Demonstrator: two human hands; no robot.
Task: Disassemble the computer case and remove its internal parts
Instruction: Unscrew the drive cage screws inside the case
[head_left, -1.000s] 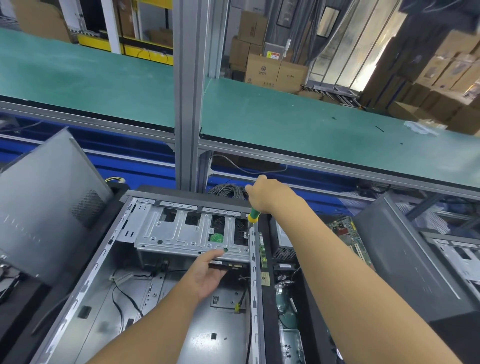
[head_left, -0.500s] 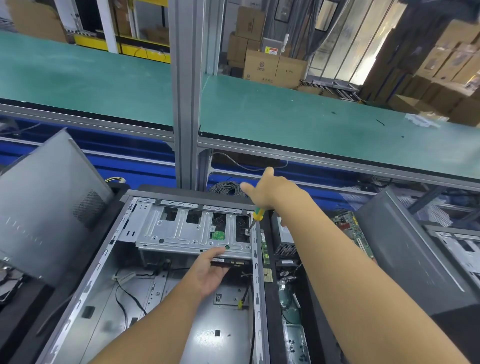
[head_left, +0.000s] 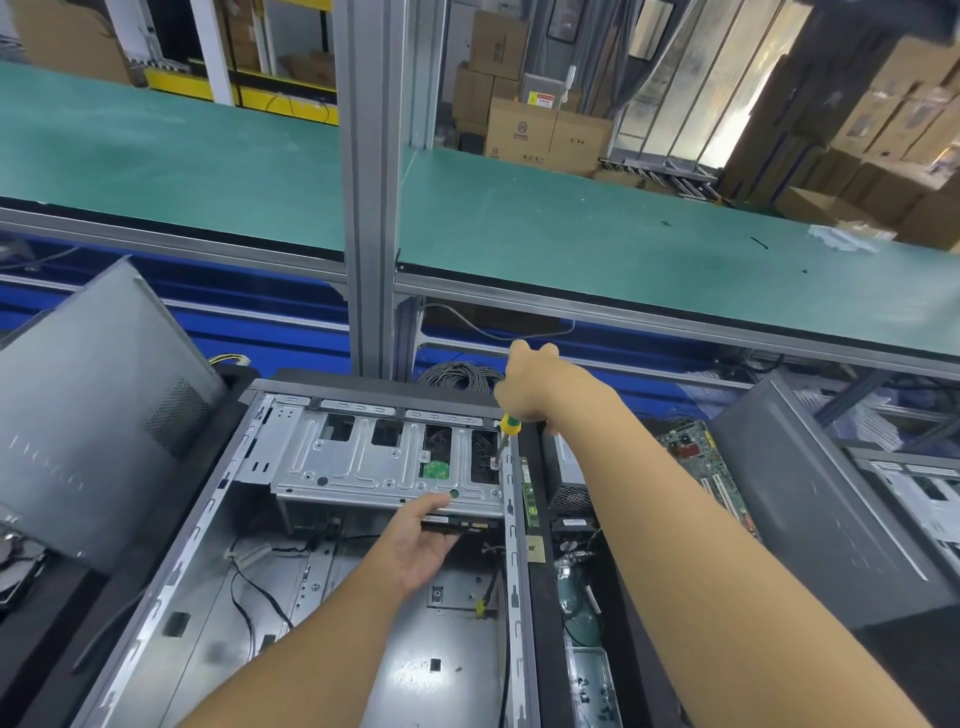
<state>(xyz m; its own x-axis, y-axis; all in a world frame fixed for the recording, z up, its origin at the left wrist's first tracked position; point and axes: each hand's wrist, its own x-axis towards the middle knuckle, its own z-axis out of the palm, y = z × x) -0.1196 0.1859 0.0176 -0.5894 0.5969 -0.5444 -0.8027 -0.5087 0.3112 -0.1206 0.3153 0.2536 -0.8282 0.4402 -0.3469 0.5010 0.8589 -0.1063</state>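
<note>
Open grey steel computer case (head_left: 515, 582) lies flat, its silver perforated drive cage (head_left: 363, 467) at the far end. Left hand (head_left: 415, 543) (flat, palm up) props the cage's near edge; right hand (head_left: 530, 387) grips a yellow-green screwdriver (head_left: 509, 426), near upright, tip below it at the cage's right corner.

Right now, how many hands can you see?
2. The left hand touches the front edge of the metal drive cage; the right hand holds a yellow-green screwdriver at the cage's right side.
</note>
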